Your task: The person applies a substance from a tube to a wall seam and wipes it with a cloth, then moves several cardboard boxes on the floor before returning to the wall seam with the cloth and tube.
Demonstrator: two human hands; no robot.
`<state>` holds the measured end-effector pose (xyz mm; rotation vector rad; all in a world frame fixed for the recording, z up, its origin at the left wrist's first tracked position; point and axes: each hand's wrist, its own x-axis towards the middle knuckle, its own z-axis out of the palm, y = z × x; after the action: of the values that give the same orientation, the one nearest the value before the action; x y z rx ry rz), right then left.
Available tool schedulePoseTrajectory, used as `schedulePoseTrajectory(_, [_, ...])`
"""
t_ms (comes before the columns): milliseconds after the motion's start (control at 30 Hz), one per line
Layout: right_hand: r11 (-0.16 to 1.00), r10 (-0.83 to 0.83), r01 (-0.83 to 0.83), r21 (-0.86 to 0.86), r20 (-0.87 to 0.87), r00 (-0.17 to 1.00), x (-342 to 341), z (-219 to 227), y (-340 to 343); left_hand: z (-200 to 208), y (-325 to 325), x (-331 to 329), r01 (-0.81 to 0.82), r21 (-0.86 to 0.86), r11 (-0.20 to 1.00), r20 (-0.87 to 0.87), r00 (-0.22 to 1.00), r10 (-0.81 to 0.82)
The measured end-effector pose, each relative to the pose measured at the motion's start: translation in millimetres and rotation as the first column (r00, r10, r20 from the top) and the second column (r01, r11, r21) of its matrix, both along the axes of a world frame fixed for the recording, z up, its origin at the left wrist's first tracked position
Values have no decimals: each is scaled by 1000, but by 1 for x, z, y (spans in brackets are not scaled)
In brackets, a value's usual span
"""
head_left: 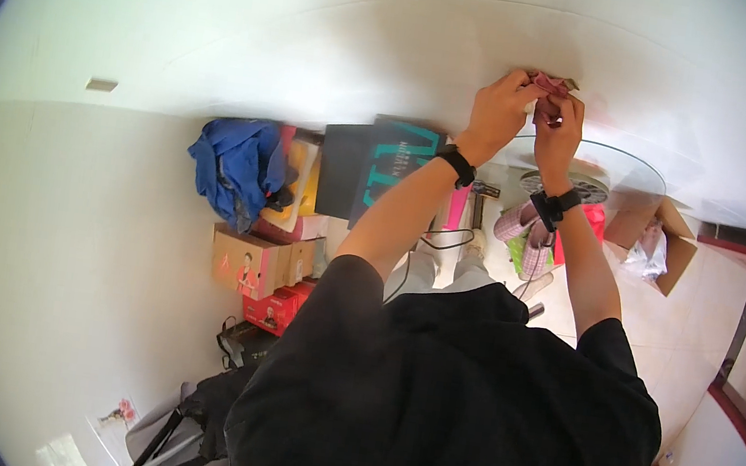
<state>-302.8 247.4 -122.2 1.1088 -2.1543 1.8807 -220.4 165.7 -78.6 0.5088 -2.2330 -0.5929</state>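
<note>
Head view: left hand and right hand, together, pinch a pink cloth-like piece near the white wall, beyond the far edge of the glass bench, probably steadying it.

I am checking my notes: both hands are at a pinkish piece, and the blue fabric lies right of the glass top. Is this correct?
Not quite: the head view shows the blue fabric left of the glass top. The left hand and right hand are at the pinkish piece.
</note>
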Motion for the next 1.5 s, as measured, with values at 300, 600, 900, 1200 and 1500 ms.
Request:
schedulePoseTrajectory(300, [983,178,-179,36,21,984,48,21,-42,11,-36,66,-141,-44,989,44,989,143])
schedulePoseTrajectory(600, [750,634,-578,322,-102,766,121,23,-116,-20,-68,180,-499,-85,863,69,861,504])
schedulePoseTrajectory(900, [459,822,-790,406,143,551,233,-60,-40,-93,24,315,-554,247,795,334,819,467])
schedulePoseTrajectory(1200, [254,715,-671,697,333,615,283,-149,17,-200,67,354,-536,410,738,526,800,289])
schedulePoseTrajectory(1500, [346,556,-563,751,319,768,323,-157,-20,-209,31,381,-555,510,657,559,794,238])
